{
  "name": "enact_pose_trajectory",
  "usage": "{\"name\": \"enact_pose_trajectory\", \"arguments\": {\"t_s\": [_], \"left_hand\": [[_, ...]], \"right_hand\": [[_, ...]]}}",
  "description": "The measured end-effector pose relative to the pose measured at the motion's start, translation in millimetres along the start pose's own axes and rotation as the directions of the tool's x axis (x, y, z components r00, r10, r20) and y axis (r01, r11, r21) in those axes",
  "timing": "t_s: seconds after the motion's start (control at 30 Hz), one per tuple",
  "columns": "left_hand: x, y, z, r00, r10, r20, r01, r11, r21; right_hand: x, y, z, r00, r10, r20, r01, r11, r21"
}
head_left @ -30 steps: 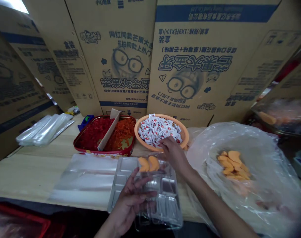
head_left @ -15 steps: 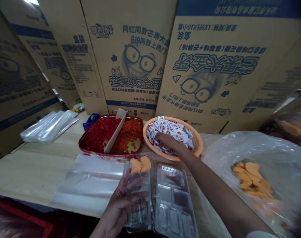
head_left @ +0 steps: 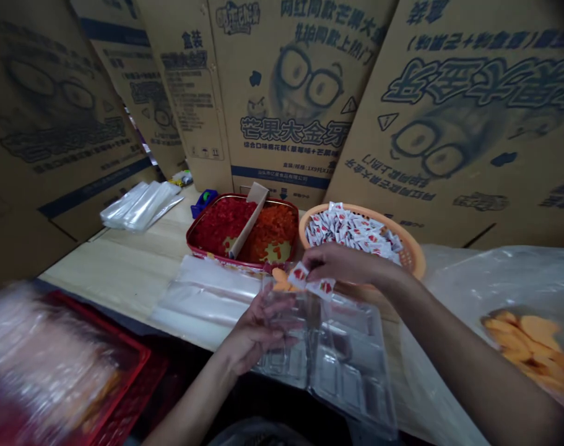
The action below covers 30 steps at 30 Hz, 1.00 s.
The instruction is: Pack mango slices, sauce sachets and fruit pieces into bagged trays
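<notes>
Sachets [head_left: 299,275], white with red print, pinched in closed fingertips of right hand [head_left: 335,263] over twelve o'clock end of clear compartment tray [head_left: 349,353], beside orange pieces [head_left: 280,279]. Left hand [head_left: 256,331], fingers loosely spread, touches tray's nine o'clock side. Peach basket [head_left: 414,251] at one, divided red tin [head_left: 202,251] at eleven.

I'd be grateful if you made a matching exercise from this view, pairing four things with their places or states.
Column one
1. Cardboard divider
2. Right hand
3. Orange basket
4. Left hand

Column two
A. Holds the clear plastic tray
B. Filled with a heap of white packets
C. Stands between red pieces and orange pieces
D. Holds printed packets in its fingers, away from the heap

Right pairs: 1-C, 2-D, 3-B, 4-A.
</notes>
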<state>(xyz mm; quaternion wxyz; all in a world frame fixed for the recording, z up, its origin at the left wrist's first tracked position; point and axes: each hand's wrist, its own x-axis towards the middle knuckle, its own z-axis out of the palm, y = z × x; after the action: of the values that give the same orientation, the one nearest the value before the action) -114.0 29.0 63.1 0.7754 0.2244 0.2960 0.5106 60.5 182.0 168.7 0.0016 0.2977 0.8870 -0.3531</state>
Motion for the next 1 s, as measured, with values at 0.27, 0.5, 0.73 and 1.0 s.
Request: {"name": "enact_pose_trajectory", "arguments": {"t_s": [0.27, 0.5, 0.73, 1.0], "left_hand": [[-6, 3, -1.0, 1.0, 0.022, 0.004, -0.022, 0.998, -0.051], [-14, 8, -12.0, 1.0, 0.03, -0.004, -0.03, 0.997, -0.072], [-25, 17, -21.7, 1.0, 0.024, 0.012, -0.023, 0.997, -0.08], [-56, 36, -43.4, 0.99, 0.094, -0.101, -0.104, 0.99, -0.097]], "right_hand": [[32, -45, 43, 0.971, -0.004, 0.239, 0.075, 0.954, -0.289], [22, -42, 42, 0.985, -0.05, 0.168, 0.083, 0.978, -0.192], [25, -36, 54, 0.97, -0.206, 0.127, 0.223, 0.965, -0.139], [82, -55, 38, 0.925, -0.273, -0.264, 0.26, 0.962, -0.085]]}}
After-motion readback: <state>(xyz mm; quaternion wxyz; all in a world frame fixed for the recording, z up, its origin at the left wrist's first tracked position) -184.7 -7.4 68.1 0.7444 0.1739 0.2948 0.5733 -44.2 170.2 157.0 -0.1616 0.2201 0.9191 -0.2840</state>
